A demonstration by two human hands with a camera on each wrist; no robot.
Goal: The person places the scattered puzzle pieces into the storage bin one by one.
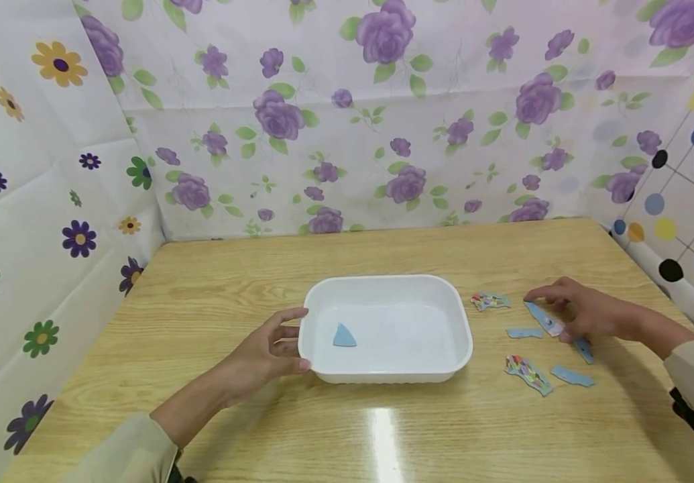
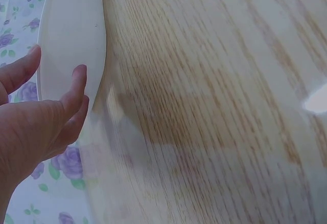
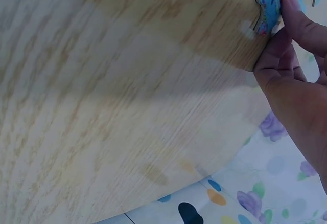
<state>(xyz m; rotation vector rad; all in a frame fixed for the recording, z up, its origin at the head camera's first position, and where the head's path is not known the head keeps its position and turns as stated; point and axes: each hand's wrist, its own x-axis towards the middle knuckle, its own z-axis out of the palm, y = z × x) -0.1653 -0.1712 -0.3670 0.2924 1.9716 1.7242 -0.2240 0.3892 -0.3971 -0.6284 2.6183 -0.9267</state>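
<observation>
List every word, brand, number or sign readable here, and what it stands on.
None: no readable text shows in any view.
White tray: no lettering visible; a tiny dark mark on its outside is too small to make out.
Multicoloured pieces: printed pattern, too small to tell whether letters are included.
Flowered wall covering: flowers and leaves only.

White tray: rounded corners, set near the table's middle; a small blue triangle lies inside, toward the left.
Left hand: thumb and fingers spread at the tray's left rim.
Right hand: pinches a long blue piece; whether it is lifted is hard to tell.
Blue strips: three, loose (one partly behind the right hand).
Multicoloured pieces: two, right of the tray.
Wooden table: glare at the near side.
</observation>
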